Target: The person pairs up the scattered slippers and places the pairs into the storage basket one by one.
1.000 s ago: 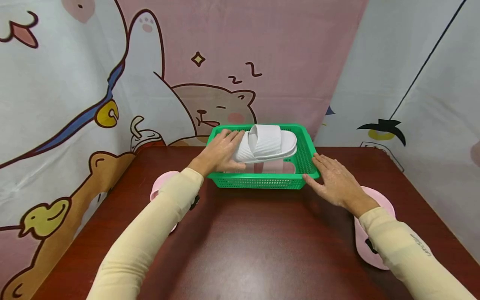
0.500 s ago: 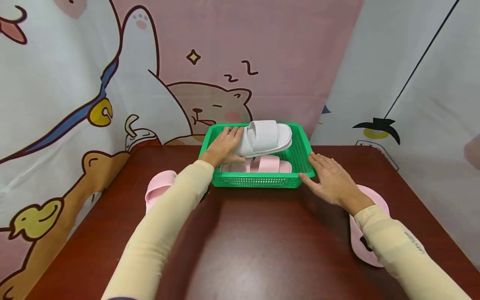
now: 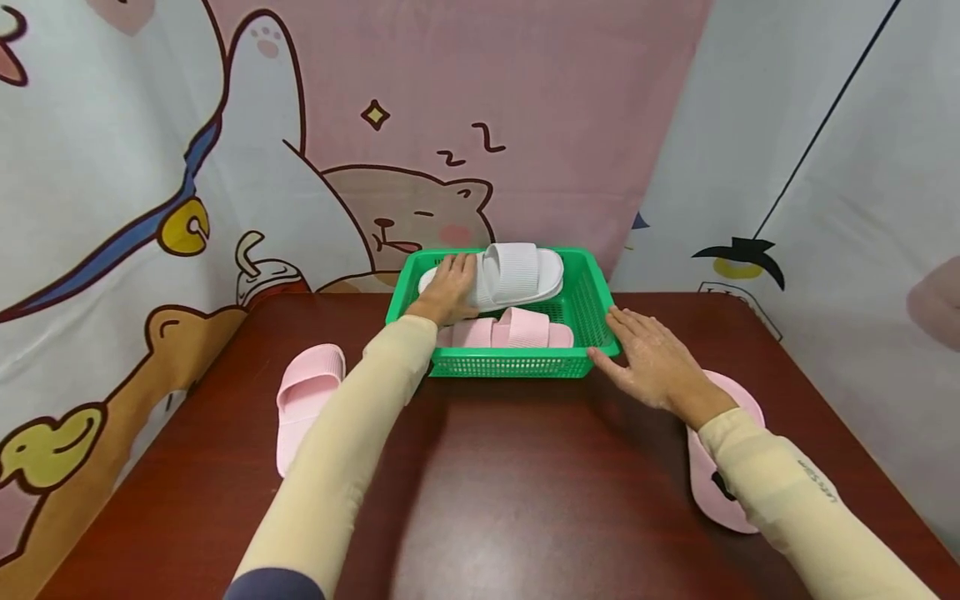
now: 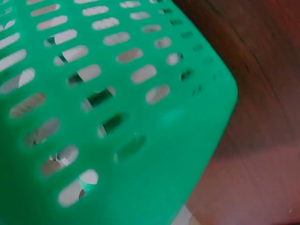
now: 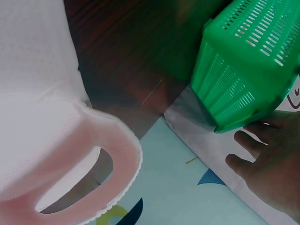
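Observation:
Inside the green basket (image 3: 510,363), my left hand (image 3: 447,290) grips white ridged-strap slippers (image 3: 517,273), its fingers over their left part. Pink slippers (image 3: 525,329) lie in front of them along the near wall of the basket. My right hand (image 3: 648,354) rests at the basket's right rim with straight fingers. The right wrist view shows that hand (image 5: 267,173) beside the basket (image 5: 243,70). The left wrist view is filled by the perforated basket wall (image 4: 154,117), and the left hand's fingers are hidden there.
On the brown table (image 3: 510,475), a pink slipper (image 3: 307,396) lies at the left, beside my left forearm. Another pink slipper (image 3: 712,492) lies at the right, partly hidden by my right forearm. A cartoon-printed cloth (image 3: 570,108) hangs behind the table.
My left hand has lowered the white slippers into the back of the basket, moving slightly left. The pink slippers in front have come into fuller view. My right hand stays at the rim.

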Available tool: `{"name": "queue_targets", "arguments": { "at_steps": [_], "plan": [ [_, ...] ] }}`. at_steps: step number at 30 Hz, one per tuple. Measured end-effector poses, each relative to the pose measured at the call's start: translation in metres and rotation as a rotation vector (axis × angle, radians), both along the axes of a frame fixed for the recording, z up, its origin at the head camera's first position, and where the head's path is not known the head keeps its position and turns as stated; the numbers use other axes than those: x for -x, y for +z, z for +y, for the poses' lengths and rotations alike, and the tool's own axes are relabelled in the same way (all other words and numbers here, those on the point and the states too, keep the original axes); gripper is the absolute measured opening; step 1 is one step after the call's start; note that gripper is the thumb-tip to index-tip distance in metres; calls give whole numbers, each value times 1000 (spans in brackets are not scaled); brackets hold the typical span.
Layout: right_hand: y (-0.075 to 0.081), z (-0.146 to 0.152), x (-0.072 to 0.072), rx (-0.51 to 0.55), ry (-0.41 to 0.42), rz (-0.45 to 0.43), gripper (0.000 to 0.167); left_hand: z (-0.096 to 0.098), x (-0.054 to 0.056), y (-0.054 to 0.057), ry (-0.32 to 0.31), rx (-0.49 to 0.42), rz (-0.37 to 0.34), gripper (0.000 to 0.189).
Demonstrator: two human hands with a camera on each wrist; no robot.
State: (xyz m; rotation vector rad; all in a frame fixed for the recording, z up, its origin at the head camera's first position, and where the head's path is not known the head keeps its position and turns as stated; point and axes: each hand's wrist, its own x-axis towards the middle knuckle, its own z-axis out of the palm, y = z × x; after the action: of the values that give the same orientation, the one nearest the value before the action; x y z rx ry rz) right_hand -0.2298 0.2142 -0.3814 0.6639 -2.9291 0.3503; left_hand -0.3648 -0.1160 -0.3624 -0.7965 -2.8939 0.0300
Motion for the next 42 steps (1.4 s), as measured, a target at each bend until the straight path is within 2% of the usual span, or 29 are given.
{"name": "queue_targets", "arguments": {
  "at_steps": [3,8,11,16,19,24,32,37,42],
  "plan": [
    [0,-2,0,5,7,-3,82,-2,2,-2,49,-33,-88,91],
    [1,-4,1,8,11,0,82,-6,3,-3,91,-56,-200,85],
    [1,-4,1,11,11,3,82,-6,4,-3,96,-22,-231,85],
    [1,-2,1,16,11,13,81,0,-5,5,135,75,-243,81],
    [2,-1,1,10,13,10,81,1,-6,6,150,66,-281,77],
    [1,-1,1,12,12,7,82,2,-4,8,158,-3,-409,77],
    [1,0,1,26,4,15,82,4,1,8,111,28,-372,58],
    [1,-1,-1,13,4,-3,82,8,-2,7,124,2,-411,54],
    [2,0,-3,11,2,-8,82,12,-1,7,169,-16,-456,53]
  ]
}}
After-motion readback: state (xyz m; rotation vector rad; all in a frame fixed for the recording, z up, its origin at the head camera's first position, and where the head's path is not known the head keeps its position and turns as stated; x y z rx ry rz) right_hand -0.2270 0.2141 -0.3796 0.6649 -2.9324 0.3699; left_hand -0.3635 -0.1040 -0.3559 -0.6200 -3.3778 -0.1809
